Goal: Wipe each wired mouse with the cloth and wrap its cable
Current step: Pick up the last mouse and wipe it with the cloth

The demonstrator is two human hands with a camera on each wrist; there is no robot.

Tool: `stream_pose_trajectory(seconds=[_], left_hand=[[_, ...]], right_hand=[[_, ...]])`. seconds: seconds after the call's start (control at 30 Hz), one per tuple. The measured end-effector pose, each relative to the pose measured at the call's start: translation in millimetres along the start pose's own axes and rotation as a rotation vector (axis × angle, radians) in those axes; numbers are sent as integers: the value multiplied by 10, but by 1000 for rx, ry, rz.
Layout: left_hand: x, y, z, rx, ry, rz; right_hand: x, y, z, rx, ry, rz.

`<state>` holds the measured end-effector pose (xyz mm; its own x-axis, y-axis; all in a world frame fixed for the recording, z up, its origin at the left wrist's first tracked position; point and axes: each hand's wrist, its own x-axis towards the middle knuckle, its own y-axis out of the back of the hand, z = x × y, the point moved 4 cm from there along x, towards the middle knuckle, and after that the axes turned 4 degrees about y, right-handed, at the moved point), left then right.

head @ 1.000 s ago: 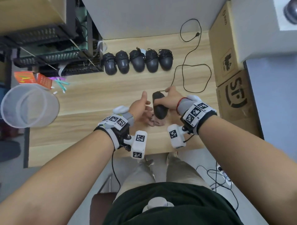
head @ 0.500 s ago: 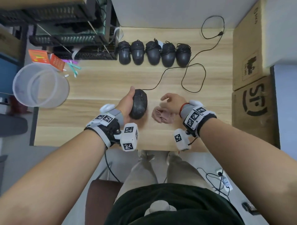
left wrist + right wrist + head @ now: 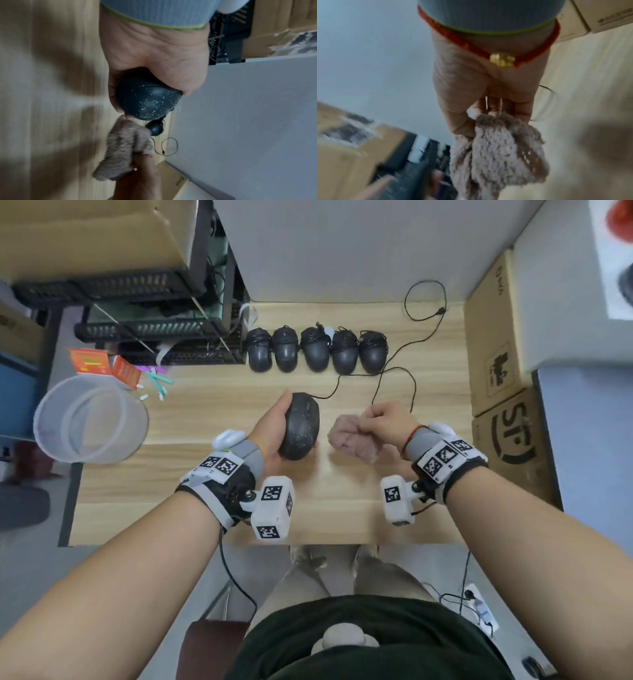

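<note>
Black and flecked with pale specks, the mouse (image 3: pixel 300 426) sits in the left hand (image 3: pixel 270 429), whose fingers and thumb wrap around its body above the middle of the tabletop (image 3: pixel 212 412), a little toward the near edge. Its cable (image 3: pixel 394 371) trails from its far end in loose loops toward the far right corner. Just beside the mouse, apart from it, the right hand (image 3: pixel 387 422) pinches a bunched pinkish cloth (image 3: pixel 352 438) between thumb and curled fingers. Five more mice (image 3: pixel 317 349) with cables wound around them stand in a row along the far edge. Cardboard boxes (image 3: pixel 496 350) line the right edge, a black rack (image 3: pixel 144 337) stands at the far left corner, and a clear tub (image 3: pixel 90 419) sits off the left edge.
</note>
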<state>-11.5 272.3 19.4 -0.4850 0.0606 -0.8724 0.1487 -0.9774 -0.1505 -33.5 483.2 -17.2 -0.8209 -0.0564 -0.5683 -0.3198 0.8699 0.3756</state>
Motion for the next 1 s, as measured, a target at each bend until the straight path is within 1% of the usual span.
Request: stream_pose_trajectory(seconds=[0.1,0.13,0.2,0.27,0.3,0.33,0.4,0.47,0.53,0.6,0.63,0.67,0.73,0.8,0.9,1.0], left_hand=[[-159,-214,226,100,-88,-59],[-238,-308,332,131,-128,-75],[-317,-427,463,162,-164,-97],[-413,-573,591,194,-222,-128],[-465,-638,638,211,-251,-143],[-536,-734,714,231,-288,-160],[-591,-805,835,235,-329,-141],[-584,-801,944,185,-332,-120],[-587,-776,1029,89,-322,-124],[-563,-746,1098,62,-332,-83],[-587,-754,1110,95,-321,-80],[-595,-773,1102,143,-314,-81],[-636,-824,1075,215,-325,-107],[-644,-834,1071,212,-341,-96],[-652,-796,1108,72,-336,-87],[-624,-743,1105,-19,-280,-99]], right_hand=[[-220,376,-646,271,176,75],[-328,521,-887,323,259,90],[-455,601,-1193,364,358,58],[-524,581,-1374,337,441,23],[-540,566,-1400,291,474,38],[-579,608,-1433,242,519,92],[-587,612,-1435,182,574,158],[-620,576,-1458,160,622,160],[-669,512,-1506,100,696,130],[-691,505,-1534,68,722,104],[-675,531,-1540,97,713,114],[-659,579,-1542,150,699,158],[-628,683,-1545,259,654,290],[-612,689,-1572,299,630,325],[-628,527,-1626,207,694,240],[-672,429,-1641,-10,759,147]])
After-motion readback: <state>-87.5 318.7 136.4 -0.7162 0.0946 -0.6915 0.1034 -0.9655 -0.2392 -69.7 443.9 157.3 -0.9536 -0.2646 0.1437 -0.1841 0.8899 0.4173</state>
